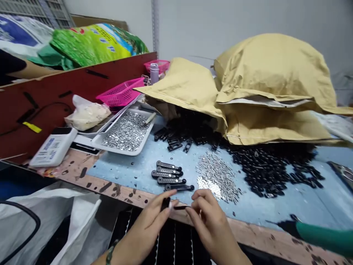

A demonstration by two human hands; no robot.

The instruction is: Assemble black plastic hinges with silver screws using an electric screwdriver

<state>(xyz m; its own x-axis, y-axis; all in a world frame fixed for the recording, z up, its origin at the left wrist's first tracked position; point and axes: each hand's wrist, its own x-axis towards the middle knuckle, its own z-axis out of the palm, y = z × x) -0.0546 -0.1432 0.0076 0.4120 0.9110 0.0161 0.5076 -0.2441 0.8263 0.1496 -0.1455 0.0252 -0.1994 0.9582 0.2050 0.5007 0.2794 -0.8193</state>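
Observation:
My left hand [143, 226] grips a small black plastic part [180, 207] at the table's front edge. The thumb and fingers of my right hand [211, 224] pinch the part's right end; whether they hold a small pin as well is hidden. Just beyond my hands, several black arm-shaped pieces [168, 176] lie in a loose stack. To their right spreads a heap of small silver pins [216, 176]. A bigger pile of small black parts [264, 171] lies farther right. Near the front edge at right rests a green-handled tool [325, 235] with a thin tip.
A white tray [129, 151] of small metal pieces stands at left, beside a white box-like device [53, 147] and a plastic bag [88, 114]. Pink baskets [121, 92] sit behind. Open paper sacks [273, 70] spill black parts at the back. A red-brown board [116, 71] borders the left.

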